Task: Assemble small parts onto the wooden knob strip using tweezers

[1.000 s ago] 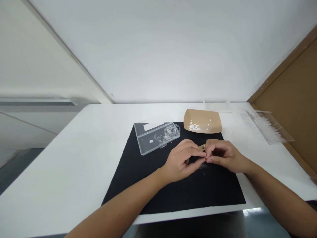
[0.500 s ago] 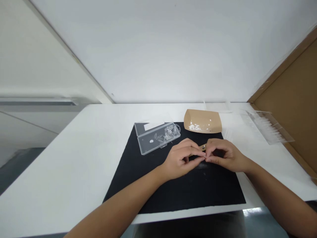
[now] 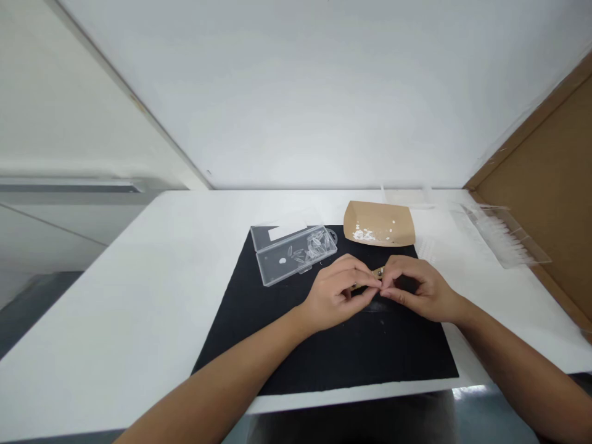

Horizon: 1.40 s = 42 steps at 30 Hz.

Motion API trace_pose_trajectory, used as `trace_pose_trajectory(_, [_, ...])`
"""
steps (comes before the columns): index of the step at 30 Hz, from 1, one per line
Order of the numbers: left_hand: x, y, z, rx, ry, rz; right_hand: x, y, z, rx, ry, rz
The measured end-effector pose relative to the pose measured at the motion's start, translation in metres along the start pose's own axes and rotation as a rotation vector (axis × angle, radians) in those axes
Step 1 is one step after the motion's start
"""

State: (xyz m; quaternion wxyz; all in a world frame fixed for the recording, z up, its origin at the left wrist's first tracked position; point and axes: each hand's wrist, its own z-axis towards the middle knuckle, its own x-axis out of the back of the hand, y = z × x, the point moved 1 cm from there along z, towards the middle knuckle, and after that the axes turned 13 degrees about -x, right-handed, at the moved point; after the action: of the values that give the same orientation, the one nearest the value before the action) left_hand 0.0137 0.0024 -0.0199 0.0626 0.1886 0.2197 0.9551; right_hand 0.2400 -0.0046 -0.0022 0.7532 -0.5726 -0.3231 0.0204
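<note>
At the black mat's centre, left hand pinches a small brass-coloured tool, long axis left-right; right hand presses fingertips together at its right end.

The left hand and the right hand are bare. Behind each grip, the left wrist and the right wrist are bare as well. The left forearm and the right forearm run uncovered from there to the lower edge of the view, where any sleeve lies out of sight. Nails are too small to tell.
</note>
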Motion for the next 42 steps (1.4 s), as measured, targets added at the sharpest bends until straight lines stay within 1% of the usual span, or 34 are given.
trace_pose_trajectory(6, [0.0004, -0.0004, 0.0027, -0.065, 0.009, 0.043, 0.0008, -0.0004, -0.0007, -0.015, 0.010, 0.000])
trace_pose_trajectory(10, [0.0017, -0.0021, 0.0043, -0.107, -0.021, 0.052, 0.0014, -0.0006, -0.0010, 0.000, 0.021, -0.019])
trace_pose_trajectory(16, [0.0028, -0.0029, 0.0016, -0.096, -0.068, 0.090, 0.0018, -0.0016, -0.0006, 0.020, 0.051, -0.084])
trace_pose_trajectory(25, [0.0001, -0.0043, -0.0004, -0.110, -0.091, 0.171, -0.0005, -0.0004, 0.0008, 0.030, 0.116, -0.154])
trace_pose_trajectory(27, [-0.0005, -0.0038, -0.0009, -0.090, -0.096, 0.182, -0.0014, 0.0000, 0.0007, 0.023, 0.124, -0.159])
trace_pose_trajectory(33, [0.0002, -0.0021, -0.0023, 0.057, -0.130, 0.223, -0.0037, 0.0016, -0.0004, -0.028, 0.129, -0.148])
trace_pose_trajectory(38, [0.0008, -0.0039, -0.0036, 0.118, -0.134, 0.219, 0.0019, 0.0038, -0.0010, -0.069, 0.239, -0.130])
trace_pose_trajectory(42, [0.0007, -0.0038, -0.0029, 0.118, -0.109, 0.184, 0.0036, 0.0037, 0.0003, -0.027, 0.186, -0.158])
